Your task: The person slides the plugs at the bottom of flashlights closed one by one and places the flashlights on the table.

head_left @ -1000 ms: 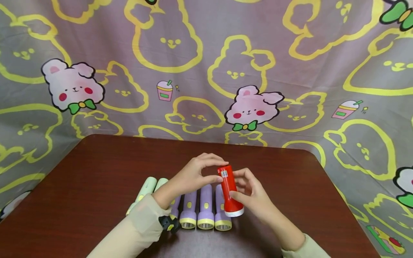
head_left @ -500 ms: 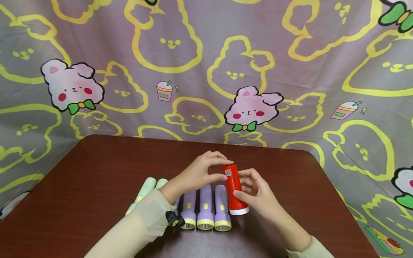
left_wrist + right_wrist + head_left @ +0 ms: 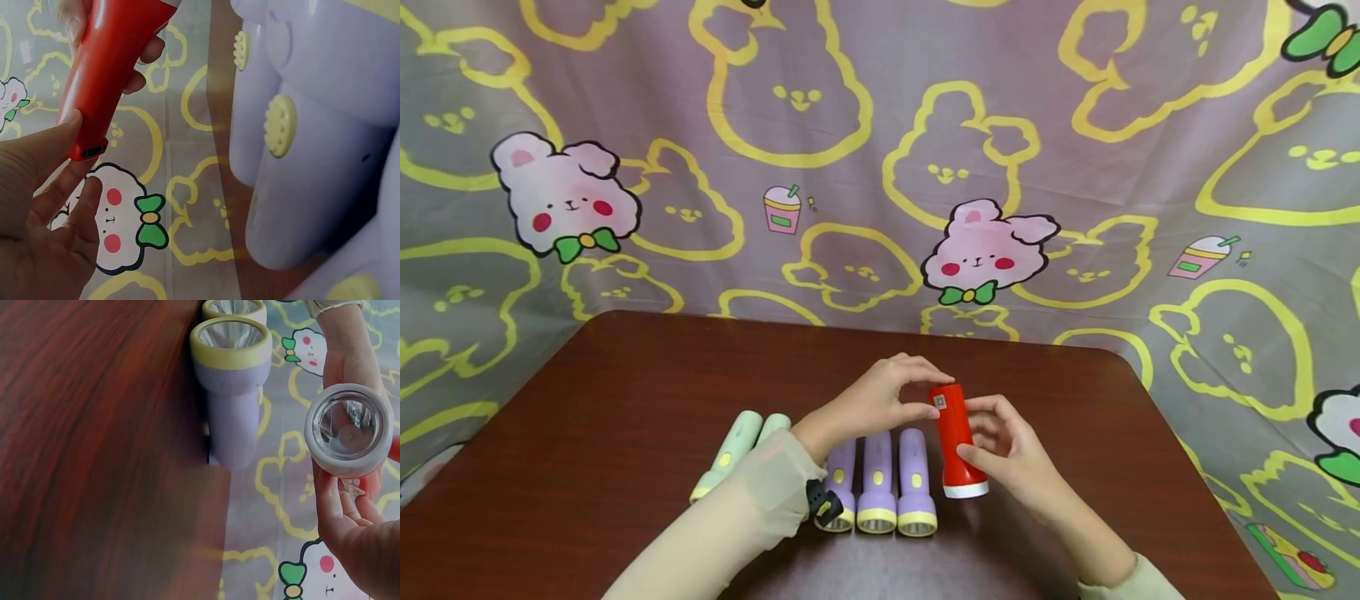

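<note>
Above the table, a red flashlight [image 3: 956, 442] with a white rim leans slightly, its lens end down. My left hand [image 3: 880, 396] pinches its tail end; in the left wrist view the thumb [image 3: 65, 128] lies on its side and fingertips touch the end. Around the lower body, my right hand [image 3: 1015, 454] holds it between thumb and fingers. The lens [image 3: 350, 428] faces the right wrist camera. Just left of it, several purple flashlights with yellow rims and switches lie side by side, the nearest being a purple flashlight [image 3: 915, 479]; my left forearm partly hides the row.
Two light green flashlights [image 3: 737, 446] lie slanted farther left, partly behind the left sleeve [image 3: 752, 508]. The dark red-brown table [image 3: 647, 375] has a patterned curtain [image 3: 850, 150] behind and beside it. A black strap [image 3: 823, 502] sits on the left wrist.
Both hands have shifted a little to the right with the red flashlight, away from the purple row. The red flashlight has turned slightly about its length.
</note>
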`<state>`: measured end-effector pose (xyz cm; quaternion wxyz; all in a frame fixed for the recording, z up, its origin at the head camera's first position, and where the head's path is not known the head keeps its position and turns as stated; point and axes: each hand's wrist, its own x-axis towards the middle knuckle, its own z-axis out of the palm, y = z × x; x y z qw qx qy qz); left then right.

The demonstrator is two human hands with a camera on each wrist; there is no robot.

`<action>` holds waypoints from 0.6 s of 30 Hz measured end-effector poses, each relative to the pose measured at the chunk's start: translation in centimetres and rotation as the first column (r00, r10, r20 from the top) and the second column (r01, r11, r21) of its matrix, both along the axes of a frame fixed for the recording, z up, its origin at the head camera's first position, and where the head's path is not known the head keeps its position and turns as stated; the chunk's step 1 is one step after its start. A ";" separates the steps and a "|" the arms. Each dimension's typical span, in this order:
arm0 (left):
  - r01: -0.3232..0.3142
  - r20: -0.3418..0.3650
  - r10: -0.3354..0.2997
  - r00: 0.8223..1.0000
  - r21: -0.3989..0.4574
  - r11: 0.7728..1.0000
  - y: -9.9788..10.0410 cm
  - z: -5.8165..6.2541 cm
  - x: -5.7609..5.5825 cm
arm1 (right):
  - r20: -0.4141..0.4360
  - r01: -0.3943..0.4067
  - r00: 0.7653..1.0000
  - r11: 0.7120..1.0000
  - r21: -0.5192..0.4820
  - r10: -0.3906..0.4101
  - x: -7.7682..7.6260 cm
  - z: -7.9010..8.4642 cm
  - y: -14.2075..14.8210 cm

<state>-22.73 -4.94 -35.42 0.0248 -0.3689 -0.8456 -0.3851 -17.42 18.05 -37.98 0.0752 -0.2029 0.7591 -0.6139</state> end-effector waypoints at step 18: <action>0.034 0.140 -0.022 0.990 -0.086 0.996 1.5 -1.0 -0.9 | -0.030 0.015 0.999 0.999 0.036 -0.013 0.2 -1.7 0.5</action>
